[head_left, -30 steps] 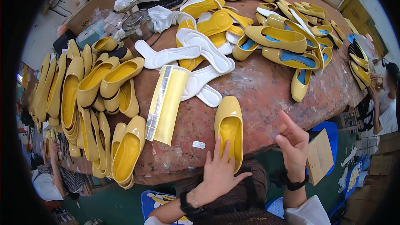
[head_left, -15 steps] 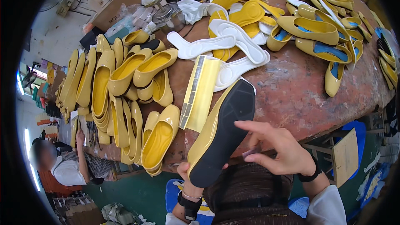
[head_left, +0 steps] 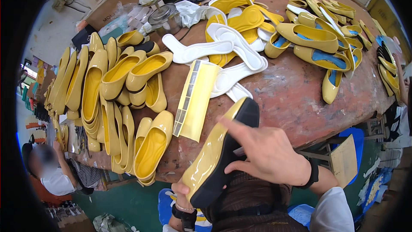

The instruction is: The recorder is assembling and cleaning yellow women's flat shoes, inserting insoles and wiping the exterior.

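Your left hand (head_left: 181, 196) is clamped round the lower-left end of a glossy yellow flat shoe with a black sole (head_left: 206, 160), held up at the near edge of the worn reddish-brown table (head_left: 292, 111). From that hand the shoe's long axis slants up and to the right; it is tipped on its side, the sole facing right. Your right hand (head_left: 270, 152) lies over it from the right, thumb and index finger apart: the index reaches across the yellow upper, the thumb points at the sole. Whether either tip presses, you cannot tell. Your left hand is the nearer, since it grips the shoe.

Counting from the left, you have a heap of glossy yellow flat shoes (head_left: 93, 92), more than ten but too overlapped for an exact figure; at least two glossy yellow shoes side by side (head_left: 153, 148); one shiny yellow sheet with a strip of silvery squares (head_left: 199, 103); at least four white moulded insoles (head_left: 199, 50); several overlapping yellow moulded insoles (head_left: 246, 19); and at least four yellow shoes with blue inside (head_left: 307, 38), among others piled there.
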Motion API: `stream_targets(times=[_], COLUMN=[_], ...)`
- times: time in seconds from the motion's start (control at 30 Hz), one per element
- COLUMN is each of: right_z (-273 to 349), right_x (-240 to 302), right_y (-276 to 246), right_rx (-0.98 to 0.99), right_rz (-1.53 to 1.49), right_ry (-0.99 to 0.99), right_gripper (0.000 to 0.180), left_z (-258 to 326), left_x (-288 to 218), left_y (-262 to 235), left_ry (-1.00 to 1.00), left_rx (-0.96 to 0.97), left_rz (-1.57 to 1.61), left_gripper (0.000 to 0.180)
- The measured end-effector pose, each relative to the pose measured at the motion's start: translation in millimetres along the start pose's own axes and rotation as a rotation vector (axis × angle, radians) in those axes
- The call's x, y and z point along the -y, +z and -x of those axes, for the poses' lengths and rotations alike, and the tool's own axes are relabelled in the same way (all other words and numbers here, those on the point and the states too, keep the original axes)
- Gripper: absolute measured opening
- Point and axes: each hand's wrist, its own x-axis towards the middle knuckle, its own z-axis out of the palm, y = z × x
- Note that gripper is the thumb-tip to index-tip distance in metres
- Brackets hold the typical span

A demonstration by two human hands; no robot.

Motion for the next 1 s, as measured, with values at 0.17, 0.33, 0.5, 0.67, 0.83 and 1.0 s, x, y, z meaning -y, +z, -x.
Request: stream_targets(times=[0.17,0.33,0.5,0.67,0.83,1.0], right_z=[-4.2,0.1,-6.1,-10.4,-4.0,-0.1], right_x=[-8.8,-7.8,-4.8,3.4,1.7,-27.7], right_y=[-4.2,-13.1,-1.1,7.8,13.0,23.3], right_rx=[-0.003,0.09,0.129,-0.076,0.139,-0.024], right_rz=[-0.205,-0.548,-0.356,-0.112,-0.242,-0.236], right_ry=[0.117,0.059,-0.126,-0.229,0.092,0.221], right_gripper=[0.102,0.083,0.068,0.065,0.09,0.108], left_z=[2.0,-3.8,-9.8,2.6,0.5,-7.2], left_x=[2.1,1.9,-0.2,3.5,-21.4,-86.3], left_y=[-19.5,-20.8,-18.7,-13.8,1.2,19.4], left_ry=[-0.05,0.024,0.017,0.007,-0.002,0.083], left_rx=[0.008,-0.046,-0.04,-0.038,-0.165,-0.316], left_rz=[0.021,0.292,0.29,0.21,-0.097,-0.534], left_gripper=[0.107,0.107,0.109,0.11,0.098,0.086])
